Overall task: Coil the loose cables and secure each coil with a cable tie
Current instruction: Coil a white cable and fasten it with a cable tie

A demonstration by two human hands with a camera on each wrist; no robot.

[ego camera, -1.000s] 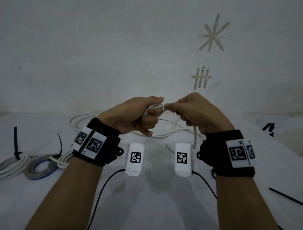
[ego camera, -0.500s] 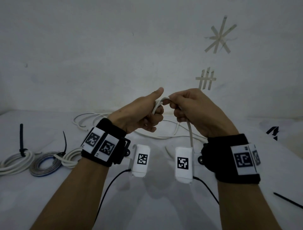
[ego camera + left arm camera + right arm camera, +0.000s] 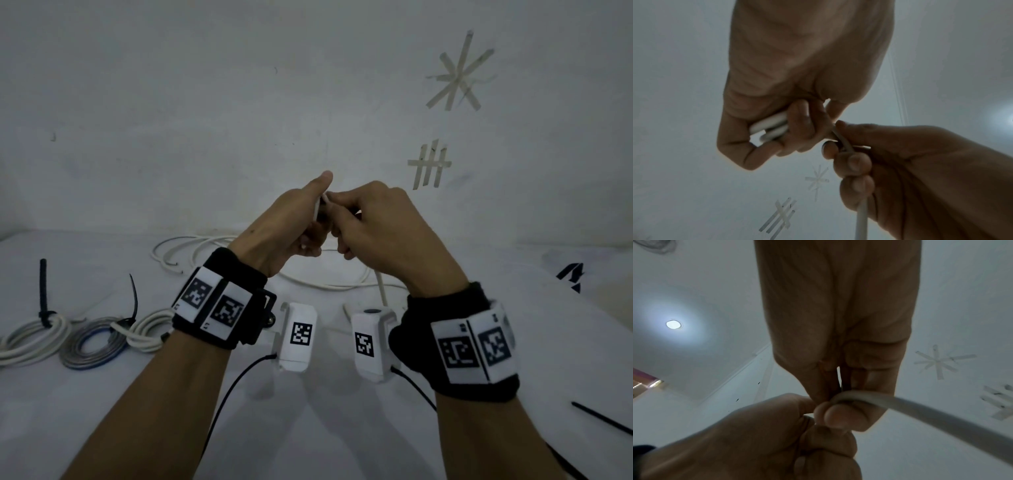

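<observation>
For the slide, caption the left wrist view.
Left hand grips folded turns of white cable while right hand feeds the next length.

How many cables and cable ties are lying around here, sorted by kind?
Tied cable coils: 3, white, grey-blue, white
Loose white cable in both hands: 1
Other loose white cable on the table: 1
Spare black cable tie: 1
Total: 6

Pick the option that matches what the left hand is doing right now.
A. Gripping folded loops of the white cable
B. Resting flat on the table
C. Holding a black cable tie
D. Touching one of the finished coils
A: in the left wrist view the left hand has its fingers curled round doubled strands of the white cable, while the right hand pinches the strand running down from it.
</observation>
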